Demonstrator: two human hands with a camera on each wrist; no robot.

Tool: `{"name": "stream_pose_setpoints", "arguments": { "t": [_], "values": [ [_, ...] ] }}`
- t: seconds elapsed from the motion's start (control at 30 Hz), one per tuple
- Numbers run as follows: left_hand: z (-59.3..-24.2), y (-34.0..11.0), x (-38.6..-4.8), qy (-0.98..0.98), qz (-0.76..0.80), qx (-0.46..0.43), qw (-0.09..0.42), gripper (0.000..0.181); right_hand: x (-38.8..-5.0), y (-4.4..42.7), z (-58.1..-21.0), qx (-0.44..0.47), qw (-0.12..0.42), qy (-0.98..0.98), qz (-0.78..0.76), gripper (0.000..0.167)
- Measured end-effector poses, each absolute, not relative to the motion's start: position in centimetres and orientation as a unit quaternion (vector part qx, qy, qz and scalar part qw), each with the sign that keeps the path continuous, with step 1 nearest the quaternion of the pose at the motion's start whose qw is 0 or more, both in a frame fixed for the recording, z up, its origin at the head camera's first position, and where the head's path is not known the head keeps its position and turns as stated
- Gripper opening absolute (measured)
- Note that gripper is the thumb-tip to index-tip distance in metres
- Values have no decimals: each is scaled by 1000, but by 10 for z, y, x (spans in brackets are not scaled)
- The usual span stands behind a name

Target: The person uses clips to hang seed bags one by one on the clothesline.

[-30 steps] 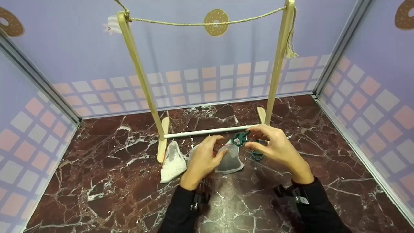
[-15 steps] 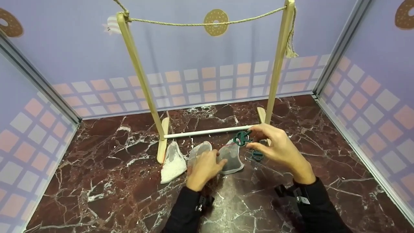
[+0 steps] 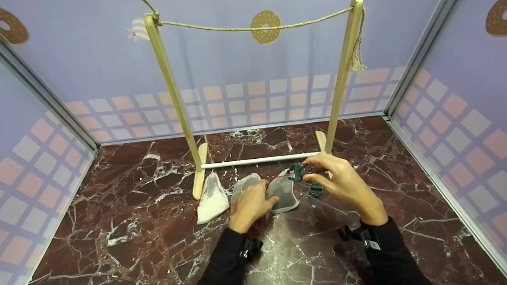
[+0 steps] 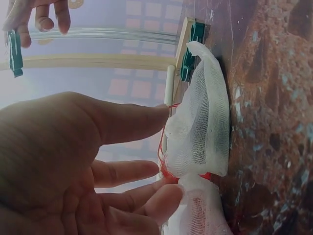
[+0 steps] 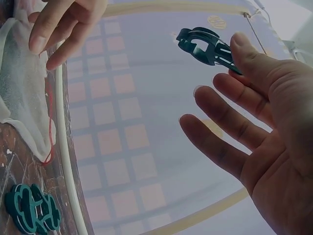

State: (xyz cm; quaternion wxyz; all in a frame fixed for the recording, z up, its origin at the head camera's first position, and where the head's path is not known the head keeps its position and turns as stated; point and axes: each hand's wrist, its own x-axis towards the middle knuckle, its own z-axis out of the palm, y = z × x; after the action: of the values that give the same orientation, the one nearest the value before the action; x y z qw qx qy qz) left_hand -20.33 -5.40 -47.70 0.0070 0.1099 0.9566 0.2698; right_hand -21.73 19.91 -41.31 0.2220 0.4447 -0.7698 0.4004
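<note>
My right hand (image 3: 342, 178) pinches a dark green clothes peg (image 3: 297, 172) between thumb and forefinger, raised above the table. In the right wrist view the other fingers hang apart from the green peg (image 5: 208, 46). My left hand (image 3: 253, 204) lies low over the middle mesh bag (image 3: 243, 184), its fingertips at a red drawstring (image 4: 164, 161). Thumb and fingers look spread in the left wrist view. To its right lies another mesh bag (image 3: 283, 196) with a red string. A third mesh bag (image 3: 212, 204), partly filled with white grains, lies at the left.
More green pegs (image 3: 315, 190) lie on the marbled table by my right hand. Behind the bags stands a wooden frame (image 3: 172, 85) with a white crossbar (image 3: 257, 160) and a rope (image 3: 222, 29) strung across its top. Patterned walls (image 3: 237, 59) enclose the table.
My left hand has moved down and slightly right from beside the peg to the middle bag. The peg in my right hand has turned slightly; that hand has hardly moved.
</note>
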Motion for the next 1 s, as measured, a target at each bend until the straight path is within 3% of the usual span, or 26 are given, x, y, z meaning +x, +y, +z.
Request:
{"name": "stream_pose_setpoints", "arguments": {
  "t": [0.27,0.53,0.67,0.83,1.0],
  "values": [
    [-477,-54,-206,960,259,107,-10,25,-218,200,-414,448,235,-768,393,35],
    [-479,-55,-206,963,250,94,-40,13,-217,201,-413,442,235,-778,381,26],
    [-481,-56,-205,964,245,96,-51,14,-216,201,-413,442,239,-777,380,26],
    [-483,-55,-204,966,242,93,-6,28,-216,201,-412,440,245,-773,385,25],
    [-483,-54,-203,966,243,84,4,26,-216,201,-412,435,248,-775,386,23]
  ]
}}
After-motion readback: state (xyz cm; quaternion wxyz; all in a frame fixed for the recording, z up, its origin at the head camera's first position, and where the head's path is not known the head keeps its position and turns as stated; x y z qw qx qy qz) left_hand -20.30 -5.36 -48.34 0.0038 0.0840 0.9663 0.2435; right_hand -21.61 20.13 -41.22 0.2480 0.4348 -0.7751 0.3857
